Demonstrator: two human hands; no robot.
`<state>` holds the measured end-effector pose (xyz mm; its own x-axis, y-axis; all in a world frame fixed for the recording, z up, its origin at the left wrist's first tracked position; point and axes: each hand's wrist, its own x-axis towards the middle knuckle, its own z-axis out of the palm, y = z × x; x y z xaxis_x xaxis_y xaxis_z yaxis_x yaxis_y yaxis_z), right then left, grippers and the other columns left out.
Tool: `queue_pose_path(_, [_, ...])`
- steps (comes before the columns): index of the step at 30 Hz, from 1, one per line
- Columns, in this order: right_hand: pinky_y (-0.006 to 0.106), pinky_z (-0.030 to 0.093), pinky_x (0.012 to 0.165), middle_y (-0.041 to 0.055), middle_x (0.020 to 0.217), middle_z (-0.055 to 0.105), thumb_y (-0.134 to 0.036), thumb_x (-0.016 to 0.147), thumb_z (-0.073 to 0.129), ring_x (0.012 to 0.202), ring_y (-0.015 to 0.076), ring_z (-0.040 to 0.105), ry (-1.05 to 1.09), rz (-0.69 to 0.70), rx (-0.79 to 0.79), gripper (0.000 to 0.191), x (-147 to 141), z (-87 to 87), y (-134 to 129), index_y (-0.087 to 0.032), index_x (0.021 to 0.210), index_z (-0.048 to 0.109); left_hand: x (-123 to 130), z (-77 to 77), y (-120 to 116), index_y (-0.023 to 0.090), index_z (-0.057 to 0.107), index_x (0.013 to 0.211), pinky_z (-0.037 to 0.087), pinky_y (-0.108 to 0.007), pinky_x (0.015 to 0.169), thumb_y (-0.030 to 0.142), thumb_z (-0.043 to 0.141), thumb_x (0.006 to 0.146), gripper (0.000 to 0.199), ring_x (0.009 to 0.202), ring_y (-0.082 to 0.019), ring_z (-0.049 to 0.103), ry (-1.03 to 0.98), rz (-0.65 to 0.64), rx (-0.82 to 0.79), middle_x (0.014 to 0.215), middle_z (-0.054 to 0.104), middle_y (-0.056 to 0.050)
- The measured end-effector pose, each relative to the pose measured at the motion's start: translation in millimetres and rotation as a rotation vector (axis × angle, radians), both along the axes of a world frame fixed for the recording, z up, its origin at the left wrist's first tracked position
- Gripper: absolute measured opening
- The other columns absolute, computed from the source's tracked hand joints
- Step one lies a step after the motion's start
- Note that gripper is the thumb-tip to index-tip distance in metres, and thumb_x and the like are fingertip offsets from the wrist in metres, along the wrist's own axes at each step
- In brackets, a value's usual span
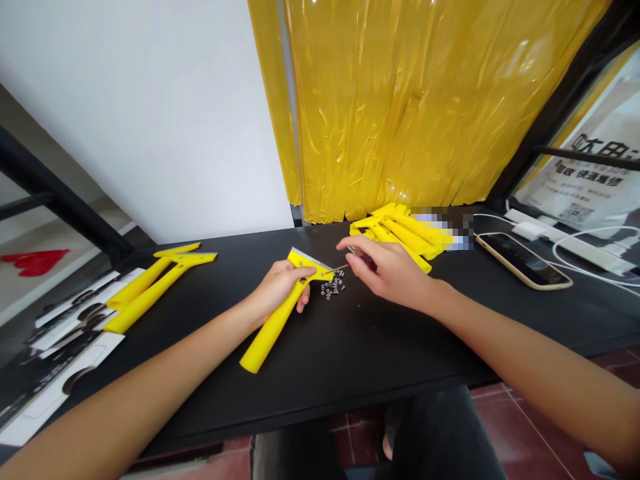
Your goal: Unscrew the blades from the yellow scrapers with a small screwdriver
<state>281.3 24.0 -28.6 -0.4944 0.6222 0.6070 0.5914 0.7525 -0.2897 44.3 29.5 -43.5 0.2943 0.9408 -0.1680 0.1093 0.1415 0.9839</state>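
Observation:
My left hand point(278, 285) is closed around the neck of a yellow scraper point(273, 333), its thumb on the yellow head. A metal strip runs along the head's far edge, and the handle points down toward me. In my right hand point(393, 267) is a thin screwdriver point(341, 268), mostly hidden by the fingers. Its shaft reaches left to the near right corner of the scraper head, where its tip seems to touch a screw. Small metal nuts and screws point(329, 291) lie loose on the black table point(320, 393) just beneath and right of the head.
Two yellow scrapers point(160, 283) lie at the left beside white and black cardboard packages point(75, 380). A pile of yellow scraper parts point(395, 230) is behind my right hand. At the right are a phone point(523, 260), white cables and a power strip point(575, 240). A yellow plastic curtain point(400, 113) hangs behind.

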Motion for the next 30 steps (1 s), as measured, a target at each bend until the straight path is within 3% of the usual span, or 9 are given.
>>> queue_pose_path(3, [0.028,0.049,0.072,0.0063,0.104,0.074,-0.022,0.093,0.055,0.08,0.0167,0.068,0.005,0.028,0.039,0.034,-1.3,0.2,-1.2,-0.019,0.126,0.06,1.0,1.9,-0.4,0.016,0.054,0.054,0.037,-0.024,0.04,0.03,0.064,0.086,0.037,0.032,-0.013,0.051,0.026,-0.004,0.006,0.043,0.058,-0.005])
queue_pose_path(8, [0.028,0.044,0.063,0.0007,0.082,0.073,-0.037,0.1,0.052,0.065,0.0162,0.065,-0.02,-0.077,-0.052,0.028,-0.4,-0.6,-0.4,-0.022,0.122,0.062,5.8,9.6,-3.9,0.016,0.056,0.052,0.037,-0.024,0.041,0.028,0.063,0.088,0.038,0.031,-0.013,0.049,0.058,0.032,-0.022,0.039,0.055,-0.005])
queue_pose_path(10, [0.028,0.045,0.063,0.0026,0.089,0.074,-0.034,0.102,0.048,0.067,0.0163,0.065,0.008,-0.048,-0.059,0.029,0.5,-0.9,0.0,-0.022,0.127,0.058,6.6,10.8,-4.8,0.016,0.056,0.054,0.037,-0.024,0.041,0.028,0.064,0.087,0.036,0.032,-0.013,0.05,0.055,0.041,-0.032,0.039,0.056,-0.004])
queue_pose_path(14, [0.032,0.051,0.079,0.0108,0.12,0.067,-0.024,0.101,0.047,0.094,0.0202,0.066,0.011,0.105,-0.014,0.035,0.5,0.4,-1.5,-0.02,0.136,0.051,6.0,8.6,-4.0,0.016,0.058,0.058,0.038,-0.025,0.04,0.028,0.065,0.087,0.032,0.033,-0.014,0.051,0.047,0.064,-0.048,0.043,0.058,-0.005])
queue_pose_path(16, [0.034,0.051,0.083,0.011,0.123,0.066,-0.027,0.102,0.046,0.103,0.0221,0.065,-0.038,0.131,-0.014,0.031,0.3,1.5,-2.2,-0.021,0.132,0.054,5.7,7.5,-3.3,0.015,0.059,0.061,0.039,-0.025,0.04,0.027,0.065,0.086,0.028,0.033,-0.015,0.052,0.034,0.075,-0.049,0.044,0.059,-0.005])
queue_pose_path(20, [0.032,0.048,0.077,0.0055,0.106,0.074,-0.037,0.106,0.041,0.092,0.0207,0.07,-0.091,0.051,-0.056,0.027,0.9,2.4,-2.5,-0.022,0.114,0.062,6.0,8.2,-3.1,0.015,0.059,0.063,0.041,-0.025,0.041,0.026,0.065,0.086,0.026,0.034,-0.015,0.053,0.029,0.079,-0.055,0.044,0.059,-0.005])
queue_pose_path(25, [0.03,0.045,0.071,0.0085,0.114,0.073,-0.023,0.1,0.046,0.086,0.019,0.069,-0.076,0.024,0.001,0.034,-0.8,2.3,-5.2,-0.018,0.132,0.053,6.3,8.2,-3.0,0.015,0.06,0.065,0.042,-0.026,0.041,0.027,0.066,0.085,0.024,0.034,-0.015,0.053,0.034,0.073,-0.064,0.044,0.059,-0.005])
queue_pose_path(30, [0.03,0.041,0.064,0.0038,0.091,0.074,-0.037,0.101,0.048,0.071,0.0182,0.066,-0.071,-0.075,-0.014,0.028,-1.4,2.4,-5.3,-0.019,0.121,0.06,5.7,6.3,-2.5,0.015,0.061,0.067,0.042,-0.026,0.04,0.028,0.067,0.085,0.023,0.035,-0.015,0.054,0.028,0.069,-0.064,0.045,0.06,-0.005])
